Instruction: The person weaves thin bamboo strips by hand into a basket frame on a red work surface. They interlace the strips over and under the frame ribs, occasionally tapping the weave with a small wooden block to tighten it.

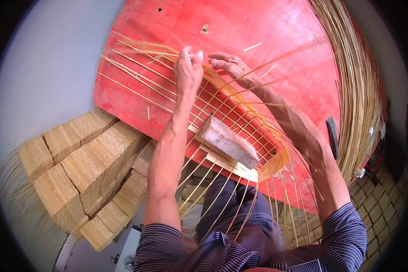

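Note:
A half-woven bamboo basket [245, 120] lies on the red table, with an open grid base and a low wall of flat strips along its far and right sides. Loose strip ends stick out to the left and toward me. A pale, brick-shaped block [230, 141] rests on the base. My left hand [189, 72] is at the far left end of the wall, fingers closed around the bamboo strips there. Just to its right, my right hand [232, 66] hovers by the wall's outer side, fingers apart and slightly bent, with nothing visible in them.
The red tabletop [276, 27] carries a few short bamboo scraps. A long bundle of thin strips [356, 86] lines its right edge, beside a dark flat blade-like piece [332, 137]. Stacks of woven bamboo pieces [84, 170] stand at the left, below the table edge.

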A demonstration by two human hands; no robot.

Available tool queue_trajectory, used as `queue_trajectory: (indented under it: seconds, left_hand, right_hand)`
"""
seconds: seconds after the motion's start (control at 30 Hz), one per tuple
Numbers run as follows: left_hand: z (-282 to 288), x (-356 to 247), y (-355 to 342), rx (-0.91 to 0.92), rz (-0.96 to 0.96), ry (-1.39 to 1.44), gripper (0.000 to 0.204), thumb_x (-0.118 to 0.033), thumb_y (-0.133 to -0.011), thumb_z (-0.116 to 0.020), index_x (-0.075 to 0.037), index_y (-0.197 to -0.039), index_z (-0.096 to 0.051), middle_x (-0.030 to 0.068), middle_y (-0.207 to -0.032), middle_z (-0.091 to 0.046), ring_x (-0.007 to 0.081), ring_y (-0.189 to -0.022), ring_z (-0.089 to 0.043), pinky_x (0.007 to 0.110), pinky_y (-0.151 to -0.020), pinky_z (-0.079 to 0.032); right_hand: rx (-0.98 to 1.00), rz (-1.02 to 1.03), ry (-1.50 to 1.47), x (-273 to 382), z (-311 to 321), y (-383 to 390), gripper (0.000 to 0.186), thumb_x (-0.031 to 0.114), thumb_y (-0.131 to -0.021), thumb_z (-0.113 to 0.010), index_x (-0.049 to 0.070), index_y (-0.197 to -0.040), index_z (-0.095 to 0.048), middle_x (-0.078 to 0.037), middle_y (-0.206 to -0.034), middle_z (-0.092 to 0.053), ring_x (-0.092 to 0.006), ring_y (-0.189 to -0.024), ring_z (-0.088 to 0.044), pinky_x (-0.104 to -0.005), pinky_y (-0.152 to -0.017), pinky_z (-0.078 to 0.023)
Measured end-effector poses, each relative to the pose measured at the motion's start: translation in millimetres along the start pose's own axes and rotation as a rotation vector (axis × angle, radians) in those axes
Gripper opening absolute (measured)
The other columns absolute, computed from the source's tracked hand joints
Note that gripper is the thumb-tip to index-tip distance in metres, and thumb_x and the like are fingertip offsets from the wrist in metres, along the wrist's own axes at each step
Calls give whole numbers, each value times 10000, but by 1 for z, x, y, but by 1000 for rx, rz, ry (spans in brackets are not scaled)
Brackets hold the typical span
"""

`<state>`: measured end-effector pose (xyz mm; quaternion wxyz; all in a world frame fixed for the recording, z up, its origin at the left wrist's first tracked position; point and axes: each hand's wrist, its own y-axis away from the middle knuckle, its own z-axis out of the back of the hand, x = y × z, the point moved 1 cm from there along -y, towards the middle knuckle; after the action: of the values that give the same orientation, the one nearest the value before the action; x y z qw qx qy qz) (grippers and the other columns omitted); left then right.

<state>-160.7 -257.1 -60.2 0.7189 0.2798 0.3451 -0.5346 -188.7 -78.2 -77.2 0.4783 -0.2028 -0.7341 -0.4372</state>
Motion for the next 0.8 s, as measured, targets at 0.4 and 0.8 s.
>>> queue_trajectory:
  seconds: [0.4, 0.8]
  left_hand:
    - [-21, 37, 88, -3, 552, 331, 465, -223, -877, -688, 64, -1227, -584, 189, -996, -703, 280, -907, -688, 400, -815, -541]
    - [-62, 11, 107, -173, 575, 357, 444, -177, -825, -802, 63, -1118, -572, 193, -994, -653, 311, -901, -655, 426, -803, -523]
  right_hand:
    - [124, 9, 154, 14, -5, 0, 334, 197, -944, -652, 34, -1234, -674, -79, -1052, -718, -181, -981, -670, -354, -847, -557]
    - [13, -84, 23, 0, -5, -2, 257, 195, -953, -631, -33, -1041, -712, -100, -1003, -728, -202, -1014, -684, -368, -907, -544]
